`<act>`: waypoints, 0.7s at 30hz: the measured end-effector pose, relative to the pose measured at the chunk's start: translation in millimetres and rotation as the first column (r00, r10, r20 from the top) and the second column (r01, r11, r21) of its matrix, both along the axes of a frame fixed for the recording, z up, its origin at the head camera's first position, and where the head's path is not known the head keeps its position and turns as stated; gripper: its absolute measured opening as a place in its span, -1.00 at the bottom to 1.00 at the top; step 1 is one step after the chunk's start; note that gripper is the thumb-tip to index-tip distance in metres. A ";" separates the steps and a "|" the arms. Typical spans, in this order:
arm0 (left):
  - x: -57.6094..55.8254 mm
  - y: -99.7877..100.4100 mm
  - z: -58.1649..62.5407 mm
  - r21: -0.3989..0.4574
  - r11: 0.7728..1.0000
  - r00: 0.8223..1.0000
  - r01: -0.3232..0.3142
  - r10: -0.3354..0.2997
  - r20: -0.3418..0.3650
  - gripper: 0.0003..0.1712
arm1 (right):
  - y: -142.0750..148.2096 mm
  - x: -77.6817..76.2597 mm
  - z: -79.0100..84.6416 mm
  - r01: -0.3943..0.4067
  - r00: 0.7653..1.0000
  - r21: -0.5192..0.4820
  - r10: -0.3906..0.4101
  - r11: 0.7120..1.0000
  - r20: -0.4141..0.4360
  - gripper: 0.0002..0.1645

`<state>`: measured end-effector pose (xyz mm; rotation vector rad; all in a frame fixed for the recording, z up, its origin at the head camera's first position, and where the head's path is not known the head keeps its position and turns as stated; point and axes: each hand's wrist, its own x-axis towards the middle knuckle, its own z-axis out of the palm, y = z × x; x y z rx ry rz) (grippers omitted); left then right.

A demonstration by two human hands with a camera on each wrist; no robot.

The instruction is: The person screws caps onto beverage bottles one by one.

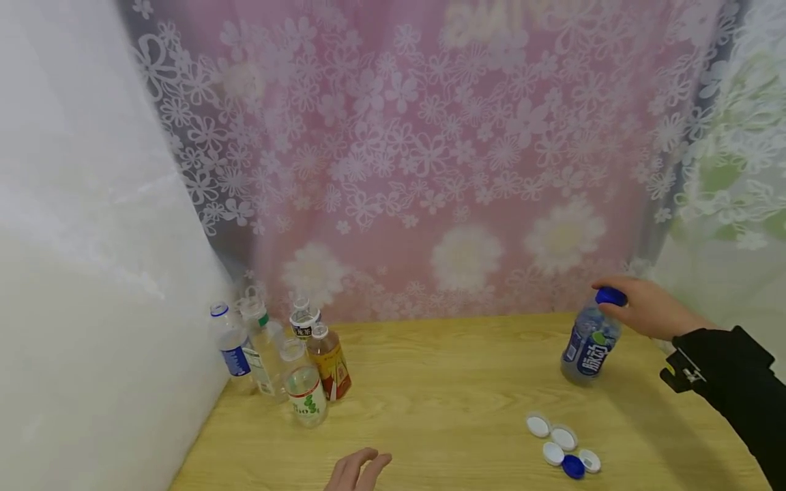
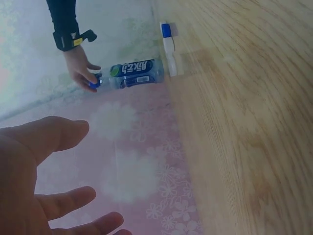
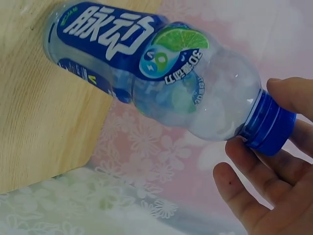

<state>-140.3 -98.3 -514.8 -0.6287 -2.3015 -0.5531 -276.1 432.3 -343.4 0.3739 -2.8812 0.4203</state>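
At the right of the table in the head view, a clear plastic drink bottle with a blue label and blue cap stands upright. My right hand holds it by the cap from above. In the right wrist view the thumb and fingers pinch the blue cap, which sits on the bottle's neck, and the bottle looks see-through above its label. My left hand, at the bottom edge of the head view, holds nothing; its fingers are spread and relaxed in the left wrist view.
Several uncapped bottles stand grouped at the table's left, among them an amber one and a clear one. Several loose caps, white ones and a blue one, lie nearer me than the held bottle. A flowered curtain hangs behind the table.
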 end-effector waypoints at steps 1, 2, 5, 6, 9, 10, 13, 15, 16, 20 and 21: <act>-0.2 1.4 -1.6 0.014 1.000 1.000 -0.001 0.000 0.013 -0.56 | 2.7 -3.4 -1.2 0.009 1.000 0.004 -0.009 1.000 0.005 -0.38; -0.6 2.7 -3.1 0.028 1.000 1.000 -0.003 0.003 0.016 -0.59 | 5.4 -6.7 -2.2 0.014 1.000 0.010 -0.014 1.000 0.011 -0.37; -2.1 6.1 -6.7 0.062 0.998 1.000 -0.003 0.002 0.020 -0.66 | 11.6 -15.9 -5.5 0.026 0.999 0.017 -0.026 1.000 0.024 -0.36; -2.7 7.0 -7.2 0.072 0.997 1.000 -0.003 0.002 0.020 -0.68 | 13.5 -19.1 -6.5 0.029 0.999 0.019 -0.030 0.999 0.025 -0.35; -2.7 7.3 -9.4 0.076 0.997 1.000 -0.010 0.011 -0.003 -0.68 | 15.2 -24.9 -11.1 0.033 0.999 0.016 -0.034 0.999 0.031 -0.36; -3.0 7.3 -9.8 0.076 0.997 1.000 -0.013 0.014 -0.013 -0.68 | 15.6 -26.7 -12.4 0.037 0.999 0.015 -0.038 0.999 0.034 -0.35; -4.4 7.3 -10.6 0.078 0.997 0.999 -0.020 0.023 -0.034 -0.68 | 17.4 -31.2 -14.9 0.056 0.997 0.015 -0.057 0.998 0.045 -0.31; -5.3 7.3 -11.1 0.082 0.996 0.999 -0.023 0.026 -0.034 -0.68 | 17.4 -33.2 -15.6 0.073 0.996 0.016 -0.074 0.997 0.057 -0.27; -5.7 7.4 -11.5 0.084 0.996 0.999 -0.028 0.031 -0.035 -0.68 | 17.3 -34.1 -15.8 0.081 0.995 0.019 -0.082 0.997 0.063 -0.26; -6.1 7.4 -12.1 0.088 0.996 0.999 -0.035 0.037 -0.022 -0.68 | 14.4 -35.0 -14.1 0.105 0.991 0.029 -0.107 0.994 0.085 -0.22; -6.1 7.3 -12.0 0.087 0.995 0.999 -0.038 0.039 -0.020 -0.68 | 13.7 -34.9 -13.7 0.109 0.990 0.033 -0.112 0.993 0.089 -0.21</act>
